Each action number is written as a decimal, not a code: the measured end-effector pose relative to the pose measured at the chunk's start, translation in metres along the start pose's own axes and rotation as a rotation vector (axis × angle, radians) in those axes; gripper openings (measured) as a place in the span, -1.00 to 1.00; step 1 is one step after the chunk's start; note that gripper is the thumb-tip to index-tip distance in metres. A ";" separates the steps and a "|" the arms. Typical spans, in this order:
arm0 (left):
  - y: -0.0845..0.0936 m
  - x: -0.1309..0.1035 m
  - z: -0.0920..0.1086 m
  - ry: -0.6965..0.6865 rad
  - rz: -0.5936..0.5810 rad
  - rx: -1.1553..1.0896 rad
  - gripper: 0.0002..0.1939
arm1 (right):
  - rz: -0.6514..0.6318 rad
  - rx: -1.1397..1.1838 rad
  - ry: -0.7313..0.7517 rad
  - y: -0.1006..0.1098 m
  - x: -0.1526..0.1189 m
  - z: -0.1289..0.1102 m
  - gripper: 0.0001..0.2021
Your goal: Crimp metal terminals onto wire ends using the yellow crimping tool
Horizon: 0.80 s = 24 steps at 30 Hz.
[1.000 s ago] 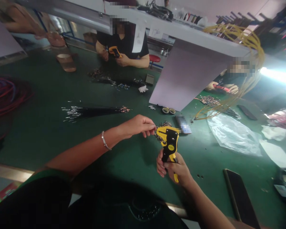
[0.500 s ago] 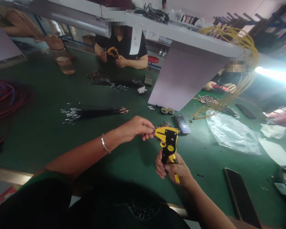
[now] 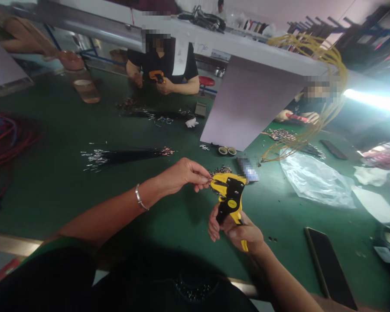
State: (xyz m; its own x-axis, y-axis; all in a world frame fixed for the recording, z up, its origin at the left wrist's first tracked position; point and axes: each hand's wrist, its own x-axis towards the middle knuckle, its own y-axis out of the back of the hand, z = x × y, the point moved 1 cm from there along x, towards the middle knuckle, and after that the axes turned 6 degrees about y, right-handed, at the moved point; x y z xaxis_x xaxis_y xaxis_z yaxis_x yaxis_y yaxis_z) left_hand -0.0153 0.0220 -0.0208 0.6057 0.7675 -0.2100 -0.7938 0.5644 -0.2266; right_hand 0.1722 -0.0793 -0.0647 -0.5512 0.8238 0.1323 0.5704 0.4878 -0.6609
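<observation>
My right hand (image 3: 237, 229) is wrapped around the handles of a yellow and black wire stripper (image 3: 232, 200), its head tilted up and to the left. The stripper's jaws show a gap. My left hand (image 3: 191, 174), with a silver bangle at the wrist, pinches a thin wire right at the jaw tips; most of that wire is hidden by the fingers. Behind the stripper's head lies a pile of wire ends (image 3: 221, 170), partly covered. Left of my hands, a bundle of black wires (image 3: 133, 154) lies flat, with silvery ends at the left and coppery ends at the right.
A phone (image 3: 329, 264) lies at the right front of the green table (image 3: 169, 242). Beyond are a clear plastic bag (image 3: 315, 182), tape rolls (image 3: 226, 151) and a white divider (image 3: 247, 99). Red and blue wire coils (image 3: 6, 138) lie left. Co-workers sit opposite, one holding an orange tool (image 3: 156, 77).
The stripper's jaws have opened a little and its handles have spread as my right hand's grip loosened. My left hand stays at the jaw tips. The view has shifted slightly.
</observation>
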 end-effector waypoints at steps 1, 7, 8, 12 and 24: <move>0.000 0.000 0.000 0.000 0.005 0.005 -0.90 | -0.002 0.005 0.002 -0.001 0.000 -0.001 -0.62; -0.003 -0.002 0.003 0.003 0.032 0.022 -0.91 | 0.022 -0.006 -0.013 -0.006 0.001 -0.007 -0.67; -0.003 -0.002 0.003 0.003 0.030 0.022 -0.90 | 0.025 -0.007 -0.019 -0.007 0.001 -0.007 -0.67; -0.003 -0.002 0.003 -0.001 0.025 0.029 -0.90 | 0.022 -0.004 -0.039 -0.007 0.001 -0.008 -0.65; -0.002 -0.001 0.001 -0.036 0.012 0.066 -0.93 | -0.006 -0.004 0.006 0.001 -0.002 -0.002 -0.68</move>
State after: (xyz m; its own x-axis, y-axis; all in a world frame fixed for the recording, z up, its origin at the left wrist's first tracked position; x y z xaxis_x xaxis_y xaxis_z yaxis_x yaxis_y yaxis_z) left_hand -0.0149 0.0202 -0.0192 0.5946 0.7842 -0.1774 -0.8036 0.5729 -0.1611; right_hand 0.1746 -0.0802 -0.0643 -0.5506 0.8228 0.1406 0.5697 0.4935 -0.6571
